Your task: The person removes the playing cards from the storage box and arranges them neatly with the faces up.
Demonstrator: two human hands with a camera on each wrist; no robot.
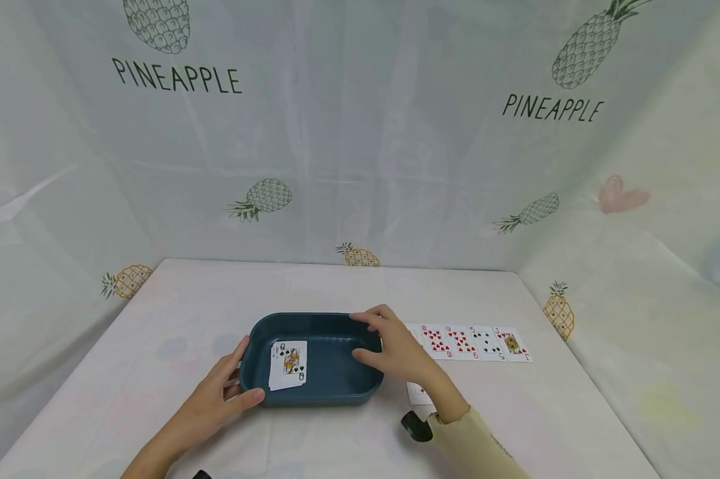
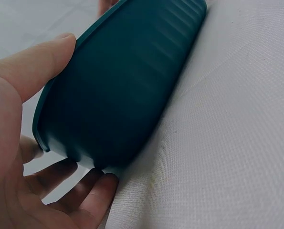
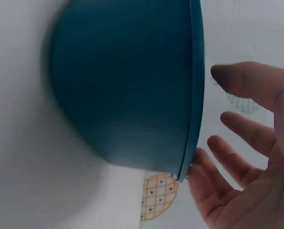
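Observation:
A deep dark-teal tray (image 1: pixel 342 392) with rounded corners stands on the white-covered table. On its floor, toward the left, lies a small overlapping stack of playing cards (image 1: pixel 288 365) with a queen of spades face up on top. My left hand (image 1: pixel 219 392) grips the tray's left end; in the left wrist view its thumb (image 2: pixel 51 59) lies at the rim and the fingers curl against the end wall. Over the right end is my right hand (image 1: pixel 398 342), fingers spread. The right wrist view shows a lower finger (image 3: pixel 204 179) right at the rim, the thumb apart from it.
Right of the tray runs a row of face-up playing cards (image 1: pixel 461 342), including a ten, nine, five and jack, partly hidden behind my right hand. Another card (image 1: pixel 418 394) lies nearer, under my right wrist. Pineapple-printed cloth (image 1: pixel 383 146) hangs behind the table and at both sides.

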